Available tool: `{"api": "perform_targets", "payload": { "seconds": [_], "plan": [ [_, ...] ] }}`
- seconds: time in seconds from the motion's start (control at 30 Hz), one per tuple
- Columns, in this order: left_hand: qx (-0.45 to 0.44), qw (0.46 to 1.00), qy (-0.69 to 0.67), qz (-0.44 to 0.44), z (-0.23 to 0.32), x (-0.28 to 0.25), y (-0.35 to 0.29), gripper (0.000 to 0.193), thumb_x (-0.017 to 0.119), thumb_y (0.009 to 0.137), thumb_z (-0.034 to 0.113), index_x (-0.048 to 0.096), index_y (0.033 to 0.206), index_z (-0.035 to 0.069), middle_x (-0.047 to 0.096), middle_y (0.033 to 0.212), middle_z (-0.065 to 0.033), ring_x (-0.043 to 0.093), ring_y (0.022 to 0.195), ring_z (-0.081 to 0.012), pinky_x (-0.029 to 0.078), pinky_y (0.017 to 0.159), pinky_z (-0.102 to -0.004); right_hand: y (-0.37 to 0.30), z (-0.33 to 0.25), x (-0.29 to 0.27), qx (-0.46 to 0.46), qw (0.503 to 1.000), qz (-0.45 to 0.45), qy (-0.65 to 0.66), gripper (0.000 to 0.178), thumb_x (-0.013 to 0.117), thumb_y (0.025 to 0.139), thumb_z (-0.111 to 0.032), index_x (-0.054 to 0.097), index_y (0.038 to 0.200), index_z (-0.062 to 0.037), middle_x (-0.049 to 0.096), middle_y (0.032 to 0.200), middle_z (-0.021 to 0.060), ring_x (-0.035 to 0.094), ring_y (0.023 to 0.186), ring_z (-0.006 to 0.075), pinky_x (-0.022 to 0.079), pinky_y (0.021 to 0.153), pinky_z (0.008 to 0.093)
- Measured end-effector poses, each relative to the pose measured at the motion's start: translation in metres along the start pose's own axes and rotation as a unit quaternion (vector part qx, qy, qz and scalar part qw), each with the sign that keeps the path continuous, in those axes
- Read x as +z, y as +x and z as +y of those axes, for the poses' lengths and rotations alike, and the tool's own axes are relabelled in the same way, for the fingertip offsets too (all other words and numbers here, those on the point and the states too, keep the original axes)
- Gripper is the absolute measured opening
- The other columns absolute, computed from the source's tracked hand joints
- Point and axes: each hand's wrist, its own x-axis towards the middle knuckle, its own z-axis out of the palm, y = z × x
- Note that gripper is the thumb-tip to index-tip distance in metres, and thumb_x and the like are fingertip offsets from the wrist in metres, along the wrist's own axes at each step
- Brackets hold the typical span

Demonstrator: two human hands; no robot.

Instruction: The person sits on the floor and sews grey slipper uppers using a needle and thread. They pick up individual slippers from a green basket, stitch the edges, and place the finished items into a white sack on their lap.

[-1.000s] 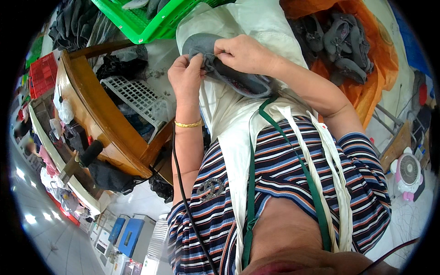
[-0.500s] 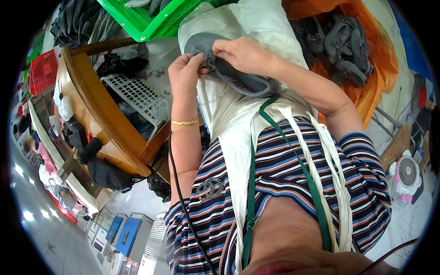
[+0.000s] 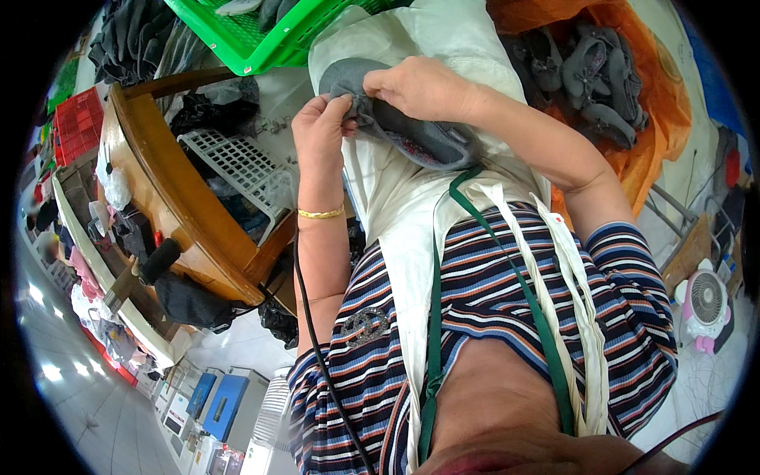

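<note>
A grey cloth shoe [image 3: 427, 146] lies on my lap over a white apron [image 3: 404, 214], its sole edge toward the far left. My left hand [image 3: 319, 131] pinches the gathered grey fabric on the shoe's upper between thumb and fingers. Close beside it, over the shoe opening, my right hand [image 3: 419, 89] is closed in a pinch. What sits between its fingertips is too small to make out. Patterned lining shows inside the shoe near its heel.
A green plastic crate [image 3: 253, 47] stands beyond my lap. On the right, an orange sack [image 3: 665, 103] holds several grey shoes [image 3: 594, 71]. To the left are a wooden table [image 3: 170, 190] and a white plastic basket [image 3: 237, 162]. A small fan [image 3: 704, 305] stands at lower right.
My right hand has shifted very slightly up and left over the shoe. My left hand keeps its pinch on the fabric, and the shoe stays on my lap.
</note>
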Motion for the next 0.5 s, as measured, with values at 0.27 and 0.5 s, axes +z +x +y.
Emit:
{"api": "perform_targets", "payload": {
  "seconds": [0.27, 0.5],
  "plan": [
    [-0.004, 0.999, 0.013, -0.03, 0.001, -0.006, 0.0, 0.011, 0.067, 0.088, 0.011, 0.065, 0.081, 0.003, 0.064, 0.071, -0.0031, 0.057, 0.054, -0.0097, 0.045, 0.051, -0.0217, 0.002, 0.002, 0.006, 0.012, 1.0, -0.009, 0.007, 0.012, 0.057, 0.093, -0.018, 0.062, 0.102, -0.0126, 0.068, 0.086, 0.0145, 0.064, 0.08, 0.0392, 0.049, 0.068, 0.0481],
    [-0.037, 0.997, -0.012, -0.065, 0.005, -0.011, 0.003, 0.011, 0.065, 0.088, 0.012, 0.064, 0.087, 0.002, 0.063, 0.073, -0.0029, 0.057, 0.057, -0.0088, 0.045, 0.052, -0.022, 0.0, 0.009, 0.023, -0.002, 0.998, 0.038, 0.045, 0.011, 0.056, 0.093, -0.018, 0.061, 0.101, -0.013, 0.068, 0.086, 0.0157, 0.063, 0.078, 0.0408, 0.049, 0.067, 0.0486]
  ]
}}
